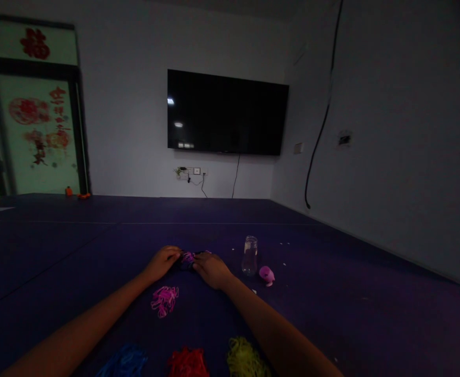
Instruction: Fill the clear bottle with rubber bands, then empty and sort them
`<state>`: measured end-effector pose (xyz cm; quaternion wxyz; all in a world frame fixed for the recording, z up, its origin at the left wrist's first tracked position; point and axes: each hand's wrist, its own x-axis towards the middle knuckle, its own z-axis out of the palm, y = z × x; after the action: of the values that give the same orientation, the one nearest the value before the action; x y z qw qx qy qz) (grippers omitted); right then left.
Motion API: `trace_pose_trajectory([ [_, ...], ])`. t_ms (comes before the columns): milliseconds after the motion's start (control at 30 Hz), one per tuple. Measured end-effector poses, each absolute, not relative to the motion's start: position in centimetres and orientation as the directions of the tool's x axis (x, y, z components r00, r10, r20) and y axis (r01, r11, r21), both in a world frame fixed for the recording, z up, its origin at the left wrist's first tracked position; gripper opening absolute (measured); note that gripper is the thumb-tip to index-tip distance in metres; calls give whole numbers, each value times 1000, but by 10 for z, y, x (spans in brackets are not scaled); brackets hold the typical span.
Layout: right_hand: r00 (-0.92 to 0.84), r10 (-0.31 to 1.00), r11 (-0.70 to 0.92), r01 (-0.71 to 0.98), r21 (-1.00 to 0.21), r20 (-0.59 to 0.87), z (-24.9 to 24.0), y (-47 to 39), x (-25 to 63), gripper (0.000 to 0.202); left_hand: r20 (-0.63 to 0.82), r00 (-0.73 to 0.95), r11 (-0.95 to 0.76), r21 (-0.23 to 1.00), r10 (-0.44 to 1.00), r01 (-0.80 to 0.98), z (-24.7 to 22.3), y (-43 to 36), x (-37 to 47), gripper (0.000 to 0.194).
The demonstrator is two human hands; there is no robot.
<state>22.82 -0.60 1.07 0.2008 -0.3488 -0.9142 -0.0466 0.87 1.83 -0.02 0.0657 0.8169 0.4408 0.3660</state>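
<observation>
Both my hands meet over the dark purple table, around a small dark bundle with pink-purple bands showing in it. My left hand is at its left side, fingers curled in and closed against the edge. From the right, my right hand lies over the bundle with its thumb and fingers closed on it. Dim light and the fingers hide much of what they hold. Nearer to me, below the left hand, is a loose heap of pink rubber bands.
Right of my hands stand a clear glass bottle and a small pink object. Blue, red and yellow-green band heaps lie along the near edge. White scraps dot the purple table. A television hangs on the wall.
</observation>
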Motion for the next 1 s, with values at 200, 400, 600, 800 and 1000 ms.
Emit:
trace_pose_trajectory([
  [200, -667, 632, 744, 665, -67, 394, 8, -3, 229, 36, 524, 189, -471, 480, 830, 740, -2, 22, 1, 37],
  [400, -666, 627, 746, 663, -66, 404, 3, 2, 229, 37, 543, 168, -461, 466, 823, 755, 0, 17, 4, 34],
  [600, -670, 618, 753, 655, -66, 411, 3, 2, 229, 37, 548, 326, -587, 409, 770, 699, 3, 14, 10, 29],
  [800, -675, 602, 762, 645, -55, 427, 3, 2, 228, 37, 473, 549, -715, 318, 689, 623, -4, 19, 9, 28],
  [1000, -675, 596, 770, 634, -71, 435, 5, 0, 228, 35, 392, 579, -698, 344, 715, 629, -13, 28, 8, 27],
])
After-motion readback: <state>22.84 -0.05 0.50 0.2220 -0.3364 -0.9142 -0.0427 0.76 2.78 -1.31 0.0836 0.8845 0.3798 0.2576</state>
